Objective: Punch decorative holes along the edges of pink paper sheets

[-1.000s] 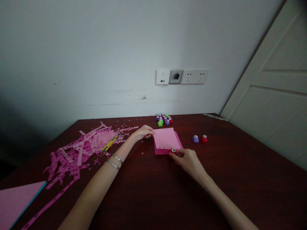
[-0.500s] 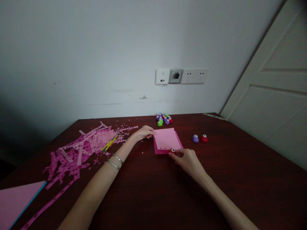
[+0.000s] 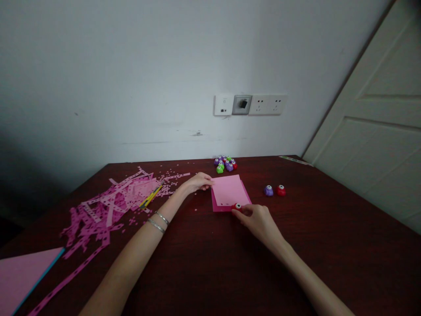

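A small stack of pink paper sheets (image 3: 228,192) lies on the dark wooden table (image 3: 210,263). My left hand (image 3: 196,182) rests on the stack's left edge, fingers pinched together on the paper. My right hand (image 3: 258,219) grips a small red paper punch (image 3: 237,206) set over the near edge of the top sheet. A short row of punched holes shows along that edge, left of the punch.
A purple punch (image 3: 268,190) and a red punch (image 3: 280,190) stand right of the sheets. Several more punches (image 3: 225,163) cluster by the wall. Pink paper strips and scraps (image 3: 105,210) with a yellow utility knife (image 3: 150,196) cover the left. A large pink sheet (image 3: 23,274) lies bottom left.
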Demonstrator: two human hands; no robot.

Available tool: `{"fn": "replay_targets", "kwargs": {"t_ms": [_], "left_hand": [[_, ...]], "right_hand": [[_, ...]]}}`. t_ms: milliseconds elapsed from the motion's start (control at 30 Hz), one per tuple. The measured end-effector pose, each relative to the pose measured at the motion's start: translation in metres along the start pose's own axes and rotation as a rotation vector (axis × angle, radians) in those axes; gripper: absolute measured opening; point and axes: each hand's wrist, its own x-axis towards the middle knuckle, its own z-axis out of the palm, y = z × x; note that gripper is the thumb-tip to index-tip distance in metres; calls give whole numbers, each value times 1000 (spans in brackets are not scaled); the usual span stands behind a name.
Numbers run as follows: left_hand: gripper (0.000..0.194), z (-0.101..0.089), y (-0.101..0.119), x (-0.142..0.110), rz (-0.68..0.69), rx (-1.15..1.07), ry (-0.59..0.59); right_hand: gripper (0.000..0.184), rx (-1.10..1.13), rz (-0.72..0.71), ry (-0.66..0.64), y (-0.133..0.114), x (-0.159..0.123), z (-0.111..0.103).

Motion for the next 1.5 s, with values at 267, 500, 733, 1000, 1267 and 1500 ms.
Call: {"fn": "replay_targets", "kwargs": {"t_ms": [267, 500, 733, 1000, 1267, 1500], "left_hand": [[18, 2, 2, -2, 4, -9, -22], [22, 0, 3, -2, -5, -27, 2], [20, -1, -1, 1, 5, -37, -14], [20, -2, -9, 7, 4, -37, -39], [16, 0, -6, 5, -3, -29, -53], [14, 3, -4, 2, -2, -11, -48]], "right_hand": [[30, 6, 2, 6, 0, 0, 0], [29, 12, -9, 7, -2, 0, -1], [29, -6, 4, 2, -2, 0, -1], [30, 0, -1, 15, 2, 0, 2], [30, -17, 6, 9, 2, 0, 1], [29, -78, -17, 22, 2, 1, 5]]}}
